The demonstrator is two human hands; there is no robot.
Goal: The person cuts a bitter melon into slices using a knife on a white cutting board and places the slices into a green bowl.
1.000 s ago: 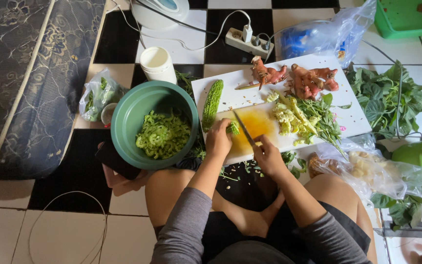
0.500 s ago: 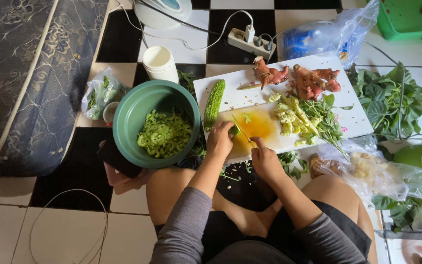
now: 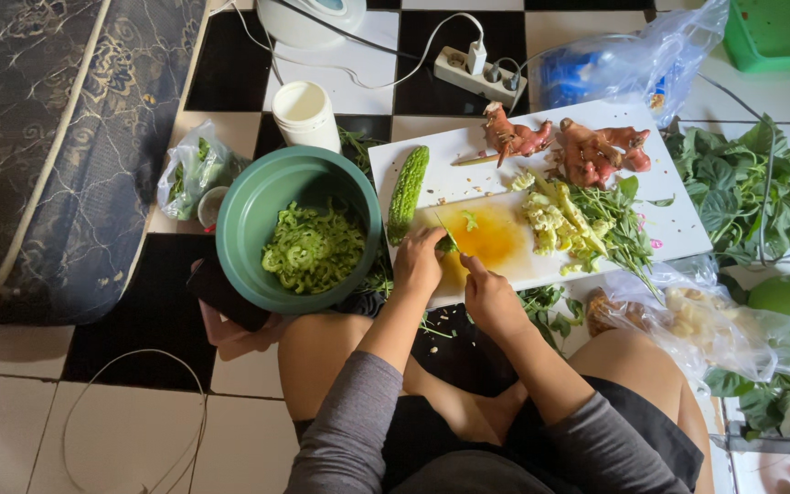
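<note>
Knees are spreading wide on the checkered floor as the person is sitting over a white cutting board [image 3: 678,229]. The left hand [image 3: 418,265] is curling its fingers down together, pinning a small green vegetable piece [image 3: 450,243] onto the yellow-stained middle of the board; the right hand [image 3: 486,295] is closing around a knife handle, its blade [image 3: 443,225] angling up past the piece. That piece is looking light, wet and a little slippery, so holding it low with fingertips tucked back seems wisest (the edge is sitting very close). Just left, a green bowl [image 3: 258,197] is holding sliced greens. Farther along the board a whole bitter gourd [image 3: 408,190] is lying, firm and bumpy, easy to grasp mid-length. Beyond, reddish roots [image 3: 592,151] are resting.
</note>
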